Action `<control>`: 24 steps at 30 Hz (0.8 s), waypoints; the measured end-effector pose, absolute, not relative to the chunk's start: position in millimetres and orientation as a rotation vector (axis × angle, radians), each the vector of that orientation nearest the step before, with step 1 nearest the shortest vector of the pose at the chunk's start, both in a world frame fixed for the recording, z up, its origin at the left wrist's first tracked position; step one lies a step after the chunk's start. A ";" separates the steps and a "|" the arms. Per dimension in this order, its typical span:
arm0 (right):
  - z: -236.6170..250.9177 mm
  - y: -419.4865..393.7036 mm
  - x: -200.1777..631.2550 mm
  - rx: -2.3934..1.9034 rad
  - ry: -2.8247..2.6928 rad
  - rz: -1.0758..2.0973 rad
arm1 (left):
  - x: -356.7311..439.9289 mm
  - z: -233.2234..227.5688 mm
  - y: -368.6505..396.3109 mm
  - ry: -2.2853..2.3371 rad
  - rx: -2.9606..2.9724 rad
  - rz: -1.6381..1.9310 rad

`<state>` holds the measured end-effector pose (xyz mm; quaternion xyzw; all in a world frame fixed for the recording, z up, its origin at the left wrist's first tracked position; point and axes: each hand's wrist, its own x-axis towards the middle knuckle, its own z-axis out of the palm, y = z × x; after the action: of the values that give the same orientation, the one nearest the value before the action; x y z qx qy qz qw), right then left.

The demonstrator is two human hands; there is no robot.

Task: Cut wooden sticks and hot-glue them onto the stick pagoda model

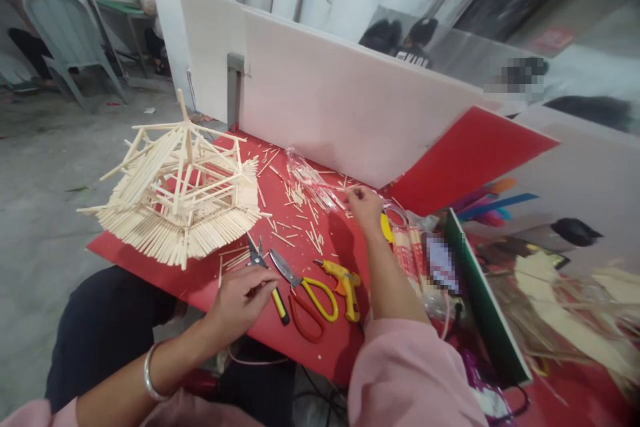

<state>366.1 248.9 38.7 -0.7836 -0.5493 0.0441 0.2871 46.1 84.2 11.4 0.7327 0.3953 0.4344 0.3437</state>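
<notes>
While the left hand (241, 298) is curling loosely over a thin wooden stick (260, 290) at lower centre, the right hand (365, 205) is pinching pale sticks (320, 197) mid-frame, yellow-handled scissors (306, 293) and a yellow glue gun (344, 285) lying between.

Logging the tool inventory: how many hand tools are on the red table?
3, in a row near the front edge: black-and-yellow pliers under the left hand, yellow-handled scissors beside them, and a yellow glue gun rightmost. The right-side clutter may hide more.
</notes>
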 end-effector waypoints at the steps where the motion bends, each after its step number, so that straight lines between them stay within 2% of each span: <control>1: 50.8 240.2 366.5 -2.041 -1.452 0.104 | 47.5 14.2 83.4 1.013 1.917 1.152; 6: 121.5 167.5 350.0 -1.652 -1.329 0.103 | 56.7 31.4 89.5 0.937 2.077 1.357; 11: 158.3 85.2 297.8 -1.385 -1.505 0.478 | 71.7 39.1 91.0 0.922 2.008 1.355; 14: 141.4 62.6 265.7 -1.231 -1.333 0.654 | 75.6 39.7 74.4 0.909 1.859 1.286; 20: 66.5 45.2 200.4 -1.207 -1.143 1.097 | 63.2 40.4 43.6 0.931 1.499 1.278; 24: 56.6 41.1 196.1 -1.193 -1.287 1.058 | 51.2 41.8 38.1 0.923 1.433 1.242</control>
<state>196.1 41.1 56.6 -0.4976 -0.5367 0.4411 0.5194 51.2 38.1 41.8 0.5908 0.3807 0.5122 0.4936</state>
